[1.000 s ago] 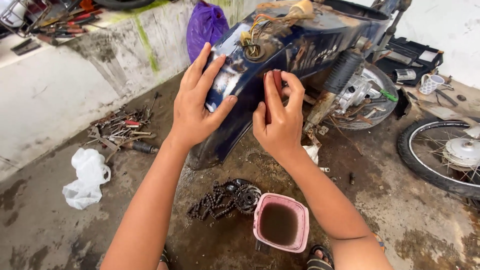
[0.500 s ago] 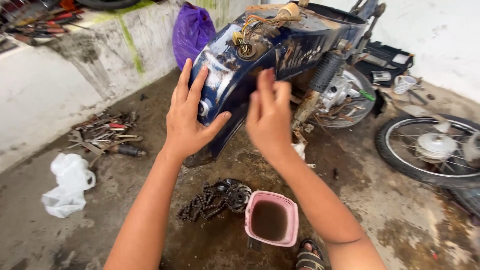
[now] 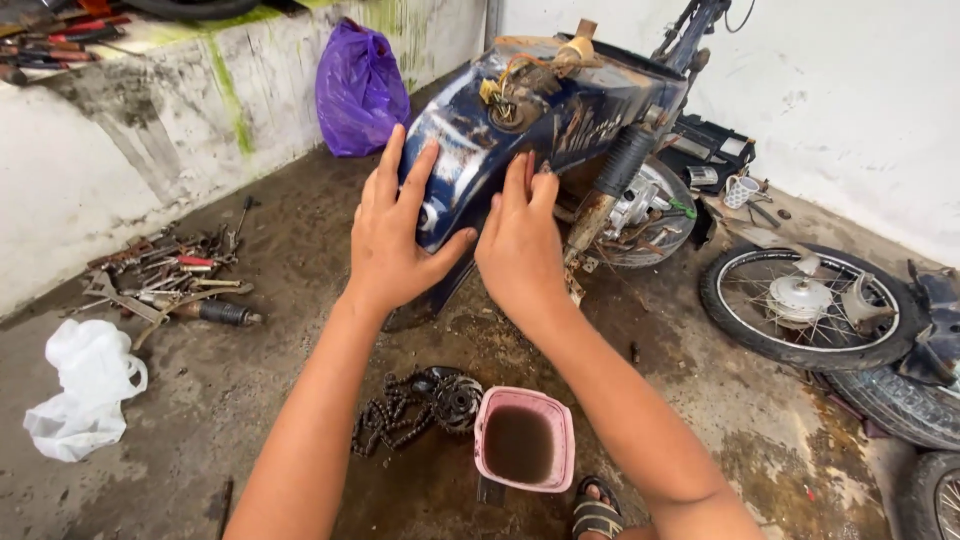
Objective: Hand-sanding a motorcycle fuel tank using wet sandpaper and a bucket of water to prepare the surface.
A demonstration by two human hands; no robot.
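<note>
Since the last frame the right hand (image 3: 520, 250) has settled flat against the blue motorbike body (image 3: 470, 150), beside the left hand (image 3: 395, 235), which stays spread on the same panel. Both hands lie open with fingers splayed, pressing rather than gripping. Below the hands sit a pink tub (image 3: 524, 440) of dark liquid and a chain (image 3: 415, 405); tools (image 3: 170, 285) lie left of them on the floor (image 3: 700, 420).

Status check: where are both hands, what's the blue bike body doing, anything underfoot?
Left hand and right hand flat on blue motorcycle body, gripping nothing. Pink oil tub and drive chain on floor below.
</note>
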